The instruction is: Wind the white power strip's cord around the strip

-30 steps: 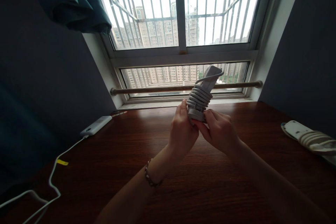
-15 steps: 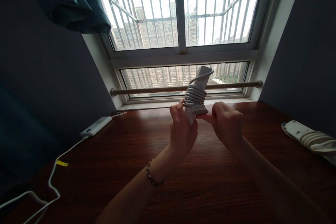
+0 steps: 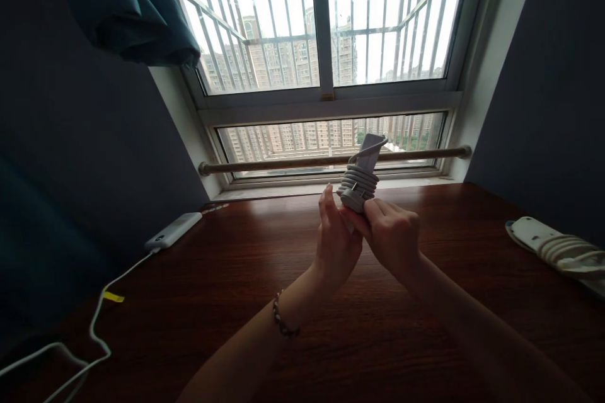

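Observation:
A white power strip [image 3: 371, 150] is held up, tilted, above the table, with its cord [image 3: 360, 177] coiled around its body. My left hand [image 3: 336, 242] grips the strip's lower end, which is mostly hidden behind the fingers. At the bottom of the coils, the plug [image 3: 352, 198] lies against the strip with its metal prongs showing. My right hand [image 3: 391, 232] is closed on the plug's lower side, its thumb close to my left hand.
On the brown wooden table [image 3: 283, 321], a white power bank [image 3: 174, 230] with a white cable [image 3: 97, 321] lies at left. Another cord-wrapped power strip [image 3: 562, 249] lies at the right edge. A horizontal rail [image 3: 283, 164] crosses the barred window behind.
My right hand has moved left, in against my left hand. The plug has turned so its prongs show, and the strip has dropped slightly and shifted right.

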Action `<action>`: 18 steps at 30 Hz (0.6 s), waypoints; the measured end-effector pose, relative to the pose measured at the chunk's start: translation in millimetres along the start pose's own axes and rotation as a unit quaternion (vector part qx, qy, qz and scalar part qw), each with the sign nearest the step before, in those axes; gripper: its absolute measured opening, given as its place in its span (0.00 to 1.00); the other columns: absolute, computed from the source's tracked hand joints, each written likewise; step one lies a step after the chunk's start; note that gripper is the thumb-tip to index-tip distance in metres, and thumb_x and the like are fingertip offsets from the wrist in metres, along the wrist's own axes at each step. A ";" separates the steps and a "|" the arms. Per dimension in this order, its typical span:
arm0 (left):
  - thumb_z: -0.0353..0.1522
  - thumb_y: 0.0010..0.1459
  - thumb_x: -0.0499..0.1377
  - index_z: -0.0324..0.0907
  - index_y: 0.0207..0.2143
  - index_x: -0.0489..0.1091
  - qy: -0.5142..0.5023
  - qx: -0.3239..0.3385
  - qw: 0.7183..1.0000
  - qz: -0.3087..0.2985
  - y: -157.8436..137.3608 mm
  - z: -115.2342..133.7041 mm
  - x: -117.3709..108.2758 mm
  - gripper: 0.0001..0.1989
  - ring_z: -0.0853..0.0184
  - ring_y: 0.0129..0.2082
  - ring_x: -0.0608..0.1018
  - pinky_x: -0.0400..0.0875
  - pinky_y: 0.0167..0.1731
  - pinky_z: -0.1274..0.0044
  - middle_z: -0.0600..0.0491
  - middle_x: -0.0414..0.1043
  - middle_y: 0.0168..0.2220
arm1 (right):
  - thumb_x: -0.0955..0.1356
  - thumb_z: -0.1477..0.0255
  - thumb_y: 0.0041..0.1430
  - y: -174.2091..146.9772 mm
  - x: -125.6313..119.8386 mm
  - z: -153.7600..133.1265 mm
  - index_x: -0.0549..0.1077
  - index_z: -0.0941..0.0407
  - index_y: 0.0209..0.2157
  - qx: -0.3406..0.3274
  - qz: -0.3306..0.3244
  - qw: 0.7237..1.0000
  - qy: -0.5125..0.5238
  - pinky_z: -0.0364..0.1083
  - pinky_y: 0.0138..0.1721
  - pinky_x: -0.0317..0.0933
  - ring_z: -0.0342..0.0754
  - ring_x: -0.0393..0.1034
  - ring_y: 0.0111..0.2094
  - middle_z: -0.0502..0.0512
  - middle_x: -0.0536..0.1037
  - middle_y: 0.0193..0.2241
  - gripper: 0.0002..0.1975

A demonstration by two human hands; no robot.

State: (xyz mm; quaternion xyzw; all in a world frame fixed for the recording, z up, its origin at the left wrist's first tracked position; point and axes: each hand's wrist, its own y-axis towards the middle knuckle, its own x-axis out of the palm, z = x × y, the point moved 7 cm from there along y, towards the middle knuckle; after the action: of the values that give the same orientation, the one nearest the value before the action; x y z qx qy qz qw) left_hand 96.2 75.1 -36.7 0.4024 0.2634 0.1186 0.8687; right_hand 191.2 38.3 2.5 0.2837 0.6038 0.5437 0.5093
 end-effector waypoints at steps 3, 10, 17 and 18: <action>0.28 0.52 0.55 0.37 0.60 0.39 -0.058 -0.066 0.996 -0.007 2.2 -7.6 -0.6 0.36 0.58 0.46 0.72 0.68 0.44 0.65 0.38 0.63 0.50 | 0.63 0.62 0.62 -1.7 3.0 0.0 0.65 0.58 0.19 -0.005 -0.010 1.000 0.015 0.44 0.23 0.44 0.44 0.64 0.21 0.51 0.69 0.18 0.20; 0.28 0.46 0.61 0.39 0.40 0.60 -0.356 -0.196 0.914 0.008 7.8 -22.2 0.8 0.18 0.72 0.29 0.72 0.67 0.29 0.79 0.55 0.68 0.32 | 0.60 0.53 0.59 -4.6 18.6 12.3 0.67 0.58 0.19 0.137 -0.158 0.976 0.066 0.44 0.23 0.43 0.46 0.65 0.19 0.53 0.70 0.16 0.25; 0.34 0.50 0.60 0.36 0.39 0.63 -0.428 -0.305 0.850 0.025 -18.7 -49.5 31.7 0.15 0.70 0.30 0.75 0.69 0.33 0.76 0.51 0.72 0.33 | 0.64 0.56 0.56 -75.9 72.8 12.7 0.64 0.59 0.38 0.449 -0.391 0.633 0.494 0.45 0.24 0.63 0.49 0.73 0.27 0.61 0.74 0.36 0.19; 0.35 0.51 0.60 0.36 0.41 0.63 -0.436 -0.312 0.844 0.019 -25.0 -47.7 37.1 0.17 0.68 0.32 0.76 0.70 0.36 0.74 0.49 0.73 0.35 | 0.66 0.57 0.55 -87.5 73.7 10.2 0.63 0.59 0.40 0.488 -0.377 0.566 0.547 0.46 0.26 0.66 0.48 0.73 0.28 0.60 0.74 0.37 0.20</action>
State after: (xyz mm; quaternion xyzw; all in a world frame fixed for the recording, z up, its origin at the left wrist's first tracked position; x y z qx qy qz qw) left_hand 100.6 104.8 -94.8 0.1254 -0.2015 0.0233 0.9711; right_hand 195.4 86.4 -101.8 -0.1158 0.9927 -0.0239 0.0240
